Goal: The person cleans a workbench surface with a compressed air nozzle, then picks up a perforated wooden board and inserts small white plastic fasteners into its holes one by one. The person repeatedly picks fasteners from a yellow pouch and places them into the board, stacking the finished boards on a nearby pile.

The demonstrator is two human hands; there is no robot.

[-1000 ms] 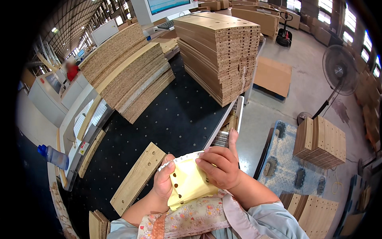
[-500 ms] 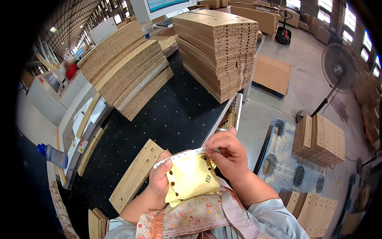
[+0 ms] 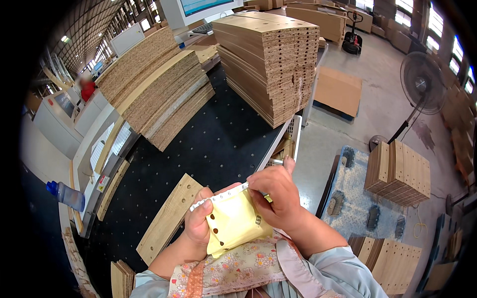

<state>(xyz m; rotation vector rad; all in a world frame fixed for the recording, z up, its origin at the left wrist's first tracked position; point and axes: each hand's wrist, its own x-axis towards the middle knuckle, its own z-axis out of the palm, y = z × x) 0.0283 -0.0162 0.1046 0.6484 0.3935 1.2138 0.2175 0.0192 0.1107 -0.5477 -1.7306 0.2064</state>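
Observation:
My left hand (image 3: 198,218) grips a soft yellow packet (image 3: 233,223) with dark round spots, its thumb pressed on the upper left corner. Along the packet's top edge runs a white strip of small printed labels (image 3: 221,196). My right hand (image 3: 276,193) is closed over the upper right corner, with thumb and fingers pinching around the strip's right end. A bit of yellow shows between those fingers; the rest of that corner is hidden. Both hands are held in front of a flowered apron (image 3: 233,268).
A black dotted worktable (image 3: 218,144) carries stacked drilled boards (image 3: 293,74), curved particleboard stacks (image 3: 169,94) and a loose wooden board (image 3: 169,218). A water bottle (image 3: 67,195) lies at left. On the right are a blue pallet (image 3: 343,198) with boards (image 3: 397,174) and a fan (image 3: 422,84).
My right hand has shifted left and turned inward, covering the right part of the strip and the packet's corner. The left hand keeps its hold on the packet.

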